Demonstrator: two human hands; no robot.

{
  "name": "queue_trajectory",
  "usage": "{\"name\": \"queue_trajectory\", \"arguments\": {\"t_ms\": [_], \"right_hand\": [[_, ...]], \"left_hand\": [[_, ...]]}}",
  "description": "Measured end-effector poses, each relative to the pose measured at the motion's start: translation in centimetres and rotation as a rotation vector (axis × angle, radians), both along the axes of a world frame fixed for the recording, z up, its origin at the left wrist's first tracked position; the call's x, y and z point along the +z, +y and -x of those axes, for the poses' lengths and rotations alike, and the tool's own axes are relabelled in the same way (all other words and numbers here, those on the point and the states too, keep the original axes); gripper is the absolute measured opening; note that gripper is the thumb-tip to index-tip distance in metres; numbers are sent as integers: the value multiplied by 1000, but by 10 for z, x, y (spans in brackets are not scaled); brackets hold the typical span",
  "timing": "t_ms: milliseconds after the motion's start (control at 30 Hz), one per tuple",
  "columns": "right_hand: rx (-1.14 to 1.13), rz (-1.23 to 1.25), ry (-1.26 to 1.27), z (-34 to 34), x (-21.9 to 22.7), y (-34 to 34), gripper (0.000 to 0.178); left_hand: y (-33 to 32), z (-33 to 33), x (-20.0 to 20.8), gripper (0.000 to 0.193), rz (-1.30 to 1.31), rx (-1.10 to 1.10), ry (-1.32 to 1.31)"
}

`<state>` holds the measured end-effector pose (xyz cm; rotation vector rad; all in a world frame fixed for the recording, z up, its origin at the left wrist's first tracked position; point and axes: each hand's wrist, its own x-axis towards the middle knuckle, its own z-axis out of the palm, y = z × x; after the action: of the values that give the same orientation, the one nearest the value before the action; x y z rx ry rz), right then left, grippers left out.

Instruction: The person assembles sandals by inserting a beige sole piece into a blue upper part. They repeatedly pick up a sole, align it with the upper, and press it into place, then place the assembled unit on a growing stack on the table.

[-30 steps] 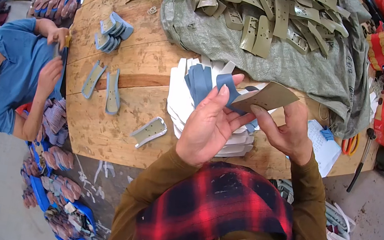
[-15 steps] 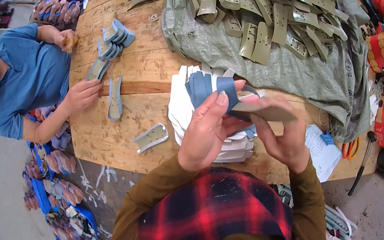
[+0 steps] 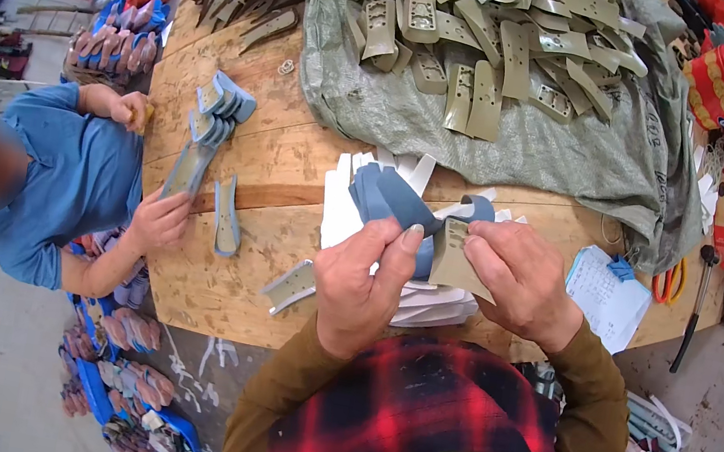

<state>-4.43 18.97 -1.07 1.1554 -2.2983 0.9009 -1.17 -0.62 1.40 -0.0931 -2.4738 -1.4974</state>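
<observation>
In front of my chest, above a stack of white strips (image 3: pixel 338 215), my right hand (image 3: pixel 527 288) grips a curved olive plastic plate (image 3: pixel 458 262) with small holes at its far end. A blue strip (image 3: pixel 479 209) bends around the plate's far end. Beside the plate's left edge, the thumb and fingers of my left hand (image 3: pixel 357 284) are closed in a pinch on the blue strip. More blue strips (image 3: pixel 387 190) lie fanned on the white stack, just beyond my left hand. Under the hands, part of the stack is hidden.
At left, a co-worker's hand (image 3: pixel 162 218) touches a row of blue-edged plates (image 3: pixel 221 114). A single blue-edged plate (image 3: pixel 228 216) and a white-edged one (image 3: pixel 291 287) lie nearer me. Olive plates (image 3: pixel 486 99) cover a green woven sack (image 3: pixel 338 80). Paper (image 3: pixel 606 298) and orange-handled scissors (image 3: pixel 677 281) lie right.
The olive plate has turned from lying flat to facing me, its holes now showing. My left hand has lowered and closed from an upright spread into a pinch. The view has shifted slightly.
</observation>
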Motion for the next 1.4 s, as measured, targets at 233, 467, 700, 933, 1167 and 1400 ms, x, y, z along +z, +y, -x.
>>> {"name": "queue_trajectory", "arguments": {"t_ms": [233, 467, 700, 933, 1167, 1400], "right_hand": [[-62, 1, -21, 1, -3, -4, 29], [-93, 13, -56, -2, -2, -7, 28], [-95, 5, -54, -4, 4, -10, 30], [-53, 40, 48, -4, -4, -10, 30], [-75, 67, -11, -4, -5, -12, 30], [-94, 37, -16, -4, -4, -14, 31]], "left_hand": [[4, -10, 1, 7, 91, -49, 77], [7, -7, -6, 23, 115, -106, 200], [7, -12, -10, 14, 69, -8, 166], [4, -24, -29, 14, -310, 108, -31], [11, -6, -14, 13, 20, -91, 281], [7, -10, -24, 22, -62, -140, 260]]}}
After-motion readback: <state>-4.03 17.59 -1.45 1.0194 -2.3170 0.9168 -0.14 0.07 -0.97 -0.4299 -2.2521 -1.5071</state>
